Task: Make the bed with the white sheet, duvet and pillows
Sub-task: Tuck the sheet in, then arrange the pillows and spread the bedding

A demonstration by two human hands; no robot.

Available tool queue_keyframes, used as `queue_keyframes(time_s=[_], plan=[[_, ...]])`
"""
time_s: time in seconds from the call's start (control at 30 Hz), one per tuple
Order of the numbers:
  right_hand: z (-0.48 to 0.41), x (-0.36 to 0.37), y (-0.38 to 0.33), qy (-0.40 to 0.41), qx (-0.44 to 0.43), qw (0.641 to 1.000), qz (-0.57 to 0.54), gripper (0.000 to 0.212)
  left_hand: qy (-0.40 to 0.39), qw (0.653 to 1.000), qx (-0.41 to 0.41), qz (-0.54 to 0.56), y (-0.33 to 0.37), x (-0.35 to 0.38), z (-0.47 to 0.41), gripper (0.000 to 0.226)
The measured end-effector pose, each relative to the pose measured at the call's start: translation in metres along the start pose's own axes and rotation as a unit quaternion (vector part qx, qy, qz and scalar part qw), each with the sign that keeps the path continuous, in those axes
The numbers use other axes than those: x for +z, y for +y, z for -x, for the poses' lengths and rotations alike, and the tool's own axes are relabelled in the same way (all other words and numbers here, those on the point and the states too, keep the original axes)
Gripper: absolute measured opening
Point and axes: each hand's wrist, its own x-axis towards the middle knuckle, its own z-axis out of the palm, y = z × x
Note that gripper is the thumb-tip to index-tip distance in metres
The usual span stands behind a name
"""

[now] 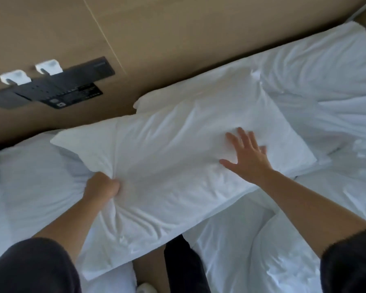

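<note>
A large white pillow [173,144] lies across the middle of the view, over the gap between two beds. My left hand [103,185] grips a bunch of its cover at the near left side. My right hand [246,154] lies flat on the pillow's right part with fingers spread. A second white pillow [199,89] sits behind it against the wall. A rumpled white duvet [325,98] covers the right bed. White bedding [34,176] covers the left bed.
A tan wall panel [156,39] runs behind the beds, with a black switch plate [57,89] and two white fittings at the left. Between the beds shows a strip of floor [148,271], my dark trouser leg and a white shoe.
</note>
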Motion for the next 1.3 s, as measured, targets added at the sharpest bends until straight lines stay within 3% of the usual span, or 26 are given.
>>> queue_keyframes(time_s=[0.17, 0.27, 0.37, 0.53, 0.6, 0.8, 1.17, 1.3], plan=[[-0.047, 0.013, -0.018, -0.085, 0.067, 0.994, 0.023, 0.126, -0.006, 0.999, -0.041, 0.019, -0.032, 0.036, -0.01, 0.037], [-0.069, 0.03, -0.033, -0.114, 0.143, 0.981, 0.066, 0.134, -0.001, 0.998, -0.046, 0.037, -0.026, 0.053, -0.018, 0.037], [-0.084, 0.052, -0.05, -0.067, 0.13, 0.973, 0.177, 0.118, 0.003, 0.998, -0.05, 0.037, -0.024, 0.067, -0.025, 0.042], [-0.11, 0.059, -0.059, -0.041, 0.0, 0.956, 0.29, 0.046, 0.01, 0.997, -0.054, 0.057, -0.023, 0.079, -0.018, 0.038], [-0.116, 0.048, -0.059, -0.068, -0.048, 0.948, 0.307, 0.031, 0.01, 0.996, -0.051, 0.066, -0.025, 0.079, -0.018, 0.038], [-0.112, -0.009, -0.053, -0.156, -0.206, 0.903, 0.343, 0.032, -0.009, 0.992, -0.071, 0.103, -0.037, 0.069, -0.019, 0.049], [0.005, -0.055, -0.082, -0.129, -0.253, 0.906, 0.315, 0.021, 0.017, 0.985, -0.081, 0.15, -0.115, 0.042, 0.053, 0.043], [0.071, -0.052, -0.127, -0.16, -0.276, 0.896, 0.309, 0.035, 0.029, 0.978, -0.096, 0.183, -0.19, 0.029, 0.094, 0.05]])
